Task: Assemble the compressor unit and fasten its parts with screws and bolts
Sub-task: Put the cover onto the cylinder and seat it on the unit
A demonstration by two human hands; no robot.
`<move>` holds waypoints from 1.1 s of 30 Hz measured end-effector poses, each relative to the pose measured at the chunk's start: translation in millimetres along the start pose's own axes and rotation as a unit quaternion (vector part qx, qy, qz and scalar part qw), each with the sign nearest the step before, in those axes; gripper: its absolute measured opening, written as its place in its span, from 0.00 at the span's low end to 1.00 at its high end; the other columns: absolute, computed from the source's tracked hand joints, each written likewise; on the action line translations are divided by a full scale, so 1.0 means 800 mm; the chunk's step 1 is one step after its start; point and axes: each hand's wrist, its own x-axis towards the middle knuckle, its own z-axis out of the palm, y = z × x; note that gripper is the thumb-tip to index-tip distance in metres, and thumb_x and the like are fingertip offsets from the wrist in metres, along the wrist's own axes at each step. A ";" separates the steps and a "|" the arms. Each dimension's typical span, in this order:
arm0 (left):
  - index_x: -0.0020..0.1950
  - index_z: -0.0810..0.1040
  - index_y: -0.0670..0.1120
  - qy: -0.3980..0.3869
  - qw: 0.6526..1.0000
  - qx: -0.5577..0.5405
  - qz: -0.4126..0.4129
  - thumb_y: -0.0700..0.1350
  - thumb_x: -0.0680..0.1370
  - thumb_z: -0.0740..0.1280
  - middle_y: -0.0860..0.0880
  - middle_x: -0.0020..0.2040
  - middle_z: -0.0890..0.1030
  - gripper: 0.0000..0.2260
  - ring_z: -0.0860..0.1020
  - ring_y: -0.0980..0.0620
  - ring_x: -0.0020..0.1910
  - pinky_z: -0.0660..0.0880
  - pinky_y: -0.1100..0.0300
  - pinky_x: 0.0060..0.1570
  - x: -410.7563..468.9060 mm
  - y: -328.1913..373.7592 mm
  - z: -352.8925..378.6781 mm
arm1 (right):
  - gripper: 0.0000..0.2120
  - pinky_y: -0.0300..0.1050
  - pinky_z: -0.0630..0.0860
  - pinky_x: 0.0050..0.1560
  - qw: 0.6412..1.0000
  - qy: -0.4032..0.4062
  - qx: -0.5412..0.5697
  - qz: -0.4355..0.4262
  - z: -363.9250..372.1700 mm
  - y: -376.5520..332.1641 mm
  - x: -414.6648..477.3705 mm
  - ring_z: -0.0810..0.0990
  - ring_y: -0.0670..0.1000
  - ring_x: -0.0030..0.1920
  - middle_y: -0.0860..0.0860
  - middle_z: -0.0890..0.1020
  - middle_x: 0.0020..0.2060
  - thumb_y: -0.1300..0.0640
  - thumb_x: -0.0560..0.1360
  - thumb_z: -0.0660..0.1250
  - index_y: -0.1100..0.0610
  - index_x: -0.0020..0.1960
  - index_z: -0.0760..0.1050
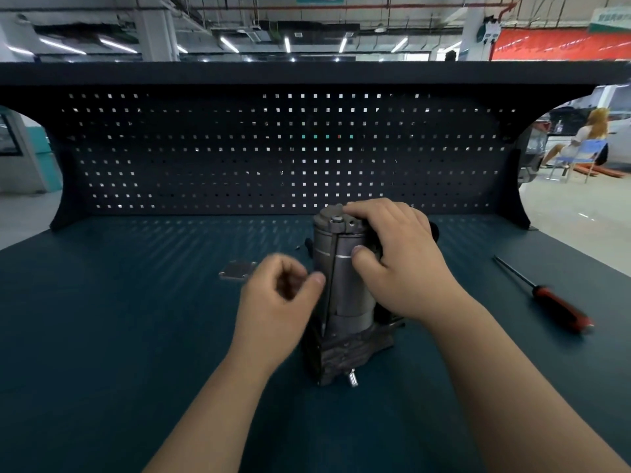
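Metal plate [237,270] lies loose on the desk [102,336] at left. Beside it the left hand [278,302] is loosely curled, seemingly empty, near the upright compressor unit [345,295] at desk centre. The right hand [399,261] grips its cylinder, steadying it. Fastening probably comes next, needing the screwdriver [546,295] lying far right.

- Compressor unit [345,295] stands mid-bench, right hand [396,261] wrapped around it, left hand [280,302] just beside.
- Small metal plate [237,270] lies left; screwdriver [546,295] far right.
- Pegboard [290,148] walls the far side.
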 end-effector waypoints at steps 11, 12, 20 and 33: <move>0.37 0.77 0.53 -0.035 0.998 0.042 0.032 0.45 0.74 0.72 0.56 0.34 0.79 0.08 0.76 0.60 0.32 0.70 0.71 0.33 -0.023 -0.007 0.013 | 0.24 0.40 0.55 0.66 1.000 0.008 -0.012 -0.002 0.002 0.000 0.000 0.68 0.45 0.61 0.42 0.75 0.58 0.52 0.70 0.59 0.50 0.65 0.72; 0.38 0.77 0.53 -0.033 0.998 0.040 0.037 0.45 0.74 0.72 0.57 0.35 0.79 0.07 0.77 0.60 0.33 0.69 0.72 0.34 -0.023 -0.005 0.013 | 0.24 0.39 0.55 0.66 1.000 0.008 -0.013 -0.001 0.002 -0.001 0.000 0.68 0.45 0.61 0.43 0.75 0.58 0.52 0.70 0.59 0.50 0.65 0.72; 0.41 0.79 0.54 -0.043 0.998 0.025 0.028 0.45 0.74 0.71 0.58 0.38 0.81 0.04 0.78 0.61 0.36 0.71 0.73 0.37 -0.022 0.001 0.014 | 0.23 0.39 0.55 0.64 1.000 0.008 -0.020 0.001 0.002 -0.002 -0.001 0.69 0.46 0.60 0.44 0.76 0.58 0.51 0.70 0.60 0.51 0.65 0.72; 0.43 0.82 0.46 -0.002 0.989 0.098 0.115 0.41 0.73 0.74 0.57 0.38 0.81 0.03 0.79 0.64 0.40 0.70 0.77 0.39 -0.023 -0.005 0.015 | 0.23 0.41 0.57 0.65 1.000 0.014 -0.020 0.004 0.004 -0.003 -0.001 0.70 0.47 0.60 0.44 0.76 0.58 0.51 0.70 0.61 0.51 0.65 0.73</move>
